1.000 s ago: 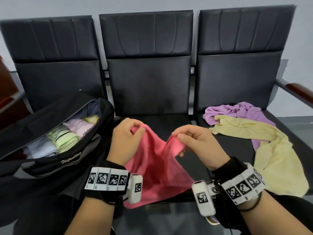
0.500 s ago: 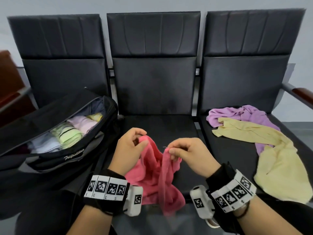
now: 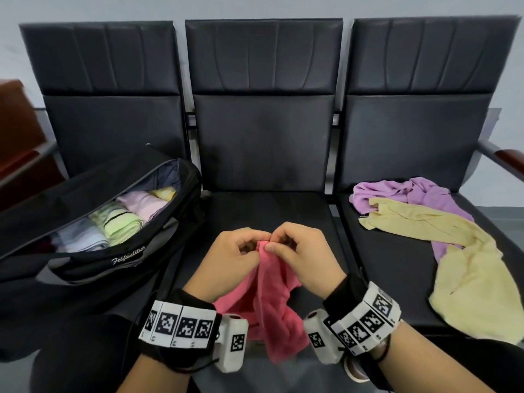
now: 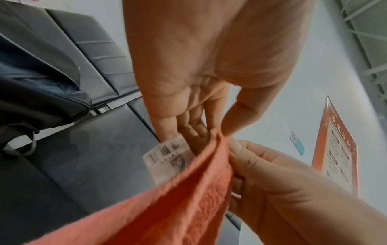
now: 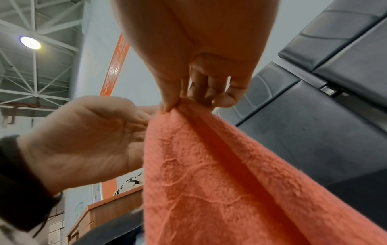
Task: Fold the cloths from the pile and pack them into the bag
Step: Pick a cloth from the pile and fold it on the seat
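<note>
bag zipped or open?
Open. The black bag gapes along its top in the head view, with rolled cloths visible inside.

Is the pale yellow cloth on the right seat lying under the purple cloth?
No, the pale yellow cloth lies across the top of the purple cloth, covering part of it.

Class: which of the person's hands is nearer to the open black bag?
Left. The left hand is beside the black bag, pinching the pink cloth; the right hand is on the cloth's far side.
</note>
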Tool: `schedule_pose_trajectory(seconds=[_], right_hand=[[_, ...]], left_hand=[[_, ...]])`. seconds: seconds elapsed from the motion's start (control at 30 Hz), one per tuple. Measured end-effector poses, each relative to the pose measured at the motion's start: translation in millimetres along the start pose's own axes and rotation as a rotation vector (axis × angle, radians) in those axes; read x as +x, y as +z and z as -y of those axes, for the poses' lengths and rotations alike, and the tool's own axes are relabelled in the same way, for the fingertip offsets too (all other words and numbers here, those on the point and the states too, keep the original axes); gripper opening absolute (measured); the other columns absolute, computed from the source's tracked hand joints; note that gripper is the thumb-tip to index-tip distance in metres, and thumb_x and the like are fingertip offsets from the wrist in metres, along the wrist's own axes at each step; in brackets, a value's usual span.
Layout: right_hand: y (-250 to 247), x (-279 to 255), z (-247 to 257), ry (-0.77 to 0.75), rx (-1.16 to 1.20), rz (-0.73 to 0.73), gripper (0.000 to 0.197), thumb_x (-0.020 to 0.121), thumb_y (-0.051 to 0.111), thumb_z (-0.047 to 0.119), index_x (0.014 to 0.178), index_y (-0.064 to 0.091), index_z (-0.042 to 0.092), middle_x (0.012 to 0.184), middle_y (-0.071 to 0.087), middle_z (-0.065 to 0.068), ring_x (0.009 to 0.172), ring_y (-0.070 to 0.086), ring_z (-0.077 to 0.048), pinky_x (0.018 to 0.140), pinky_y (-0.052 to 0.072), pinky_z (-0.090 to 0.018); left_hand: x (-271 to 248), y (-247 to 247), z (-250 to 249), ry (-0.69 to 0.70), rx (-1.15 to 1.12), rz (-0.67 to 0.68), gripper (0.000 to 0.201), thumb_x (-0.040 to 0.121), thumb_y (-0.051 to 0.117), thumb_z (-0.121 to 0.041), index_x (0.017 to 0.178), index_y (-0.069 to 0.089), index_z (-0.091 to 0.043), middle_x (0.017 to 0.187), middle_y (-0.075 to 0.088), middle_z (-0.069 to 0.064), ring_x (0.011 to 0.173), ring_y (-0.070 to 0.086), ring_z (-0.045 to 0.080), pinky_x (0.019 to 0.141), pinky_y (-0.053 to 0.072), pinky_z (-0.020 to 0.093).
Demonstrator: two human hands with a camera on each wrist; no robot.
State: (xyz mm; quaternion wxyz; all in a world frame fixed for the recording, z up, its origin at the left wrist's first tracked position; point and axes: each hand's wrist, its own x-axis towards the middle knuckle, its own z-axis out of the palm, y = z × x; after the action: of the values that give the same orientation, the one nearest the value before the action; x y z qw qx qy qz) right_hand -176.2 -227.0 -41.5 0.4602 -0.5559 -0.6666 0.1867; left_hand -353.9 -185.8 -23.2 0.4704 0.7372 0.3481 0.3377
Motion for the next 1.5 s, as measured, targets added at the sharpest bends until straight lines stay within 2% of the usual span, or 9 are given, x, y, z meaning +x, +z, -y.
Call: schedule_pose_trajectory(seconds=[0.13, 0.33, 0.53, 0.73, 0.87, 1.0, 1.17, 1.37, 1.5], right_hand=[[3.2, -3.5, -0.2, 0.032, 0.039, -0.031, 0.015, 0.082, 0.076, 0.029, 0.076, 0.063, 0.025, 0.070, 0.064, 0.007, 0.068, 0.061, -0.013, 0.065, 0.051, -0.032], [6.0, -5.4, -2.3, 0.079, 0.109, -0.056, 0.012, 0.086, 0.072, 0.024, 0.077, 0.066, 0.026, 0.070, 0.065, 0.005, 0.066, 0.060, -0.011, 0.063, 0.047, -0.020], [0.2, -15.4, -33.3, 0.167, 0.038, 0.252, 0.010, 0.082, 0.075, 0.024, 0.079, 0.067, 0.030, 0.070, 0.065, 0.012, 0.065, 0.057, -0.002, 0.064, 0.047, -0.022], [-0.9, -36.0, -77.3, 0.301, -0.166, 0.488, 0.029, 0.074, 0.081, 0.022, 0.060, 0.056, 0.023, 0.066, 0.062, 0.001, 0.070, 0.062, -0.008, 0.069, 0.049, -0.034], [-11.8, -40.6, -93.5, 0.221, -0.436, 0.561, 0.020, 0.079, 0.076, 0.030, 0.079, 0.067, 0.012, 0.080, 0.067, -0.003, 0.079, 0.059, -0.019, 0.079, 0.047, -0.035], [-29.9, -35.5, -94.2, 0.119, -0.538, 0.466, 0.021, 0.086, 0.070, 0.035, 0.093, 0.071, 0.015, 0.096, 0.061, 0.004, 0.091, 0.058, -0.016, 0.085, 0.045, -0.031], [-52.3, -24.4, -92.8, 0.072, -0.595, 0.382, 0.018, 0.093, 0.061, 0.028, 0.101, 0.074, 0.019, 0.128, 0.049, 0.009, 0.099, 0.060, -0.016, 0.088, 0.048, -0.033], [-85.0, 6.4, -67.0, 0.017, -0.739, 0.260, 0.007, 0.083, 0.074, 0.033, 0.083, 0.079, 0.028, 0.088, 0.072, 0.015, 0.092, 0.053, -0.017, 0.083, 0.041, -0.036], [-111.2, 33.8, -55.0, 0.168, -0.315, -0.113, 0.011, 0.074, 0.084, 0.017, 0.068, 0.074, 0.019, 0.069, 0.070, 0.006, 0.064, 0.058, -0.004, 0.064, 0.041, -0.010]], left_hand=[[0.1, 1.9, -0.1, 0.053, 0.110, 0.008, 0.031, 0.083, 0.073, -0.001, 0.106, 0.078, -0.021, 0.088, 0.071, -0.006, 0.079, 0.068, 0.008, 0.074, 0.054, 0.025], [1.0, 7.3, 8.0, 0.135, 0.229, -0.083, 0.025, 0.084, 0.074, -0.005, 0.099, 0.079, -0.024, 0.081, 0.067, -0.010, 0.079, 0.066, 0.011, 0.072, 0.050, 0.021], [-0.2, 2.9, 12.1, 0.163, 0.215, -0.291, 0.028, 0.082, 0.068, 0.004, 0.087, 0.074, -0.023, 0.083, 0.067, -0.012, 0.079, 0.064, 0.011, 0.073, 0.047, 0.017], [7.9, -20.0, 7.7, 0.176, 0.137, -0.588, 0.030, 0.079, 0.056, 0.001, 0.084, 0.069, -0.026, 0.085, 0.069, -0.011, 0.082, 0.065, 0.006, 0.075, 0.048, 0.016], [13.0, -46.7, 6.6, 0.169, 0.089, -0.731, 0.026, 0.075, 0.051, -0.013, 0.080, 0.067, -0.033, 0.083, 0.069, -0.016, 0.077, 0.063, 0.003, 0.072, 0.048, 0.017], [14.4, -67.6, 6.6, 0.161, 0.097, -0.807, 0.023, 0.073, 0.051, -0.018, 0.084, 0.068, -0.030, 0.083, 0.070, -0.012, 0.080, 0.063, 0.013, 0.074, 0.049, 0.033], [14.4, -76.5, 4.8, 0.160, 0.124, -0.826, 0.024, 0.075, 0.051, -0.015, 0.084, 0.068, -0.030, 0.085, 0.070, -0.009, 0.082, 0.064, 0.015, 0.074, 0.048, 0.032], [16.6, -89.6, 1.9, 0.140, 0.175, -0.798, 0.025, 0.077, 0.050, -0.010, 0.087, 0.068, -0.023, 0.086, 0.069, -0.004, 0.079, 0.061, 0.013, 0.072, 0.047, 0.031], [21.0, -107.0, -2.4, 0.140, 0.227, -0.821, 0.027, 0.080, 0.052, -0.001, 0.090, 0.068, -0.019, 0.086, 0.068, -0.004, 0.077, 0.060, 0.007, 0.075, 0.048, 0.026]])
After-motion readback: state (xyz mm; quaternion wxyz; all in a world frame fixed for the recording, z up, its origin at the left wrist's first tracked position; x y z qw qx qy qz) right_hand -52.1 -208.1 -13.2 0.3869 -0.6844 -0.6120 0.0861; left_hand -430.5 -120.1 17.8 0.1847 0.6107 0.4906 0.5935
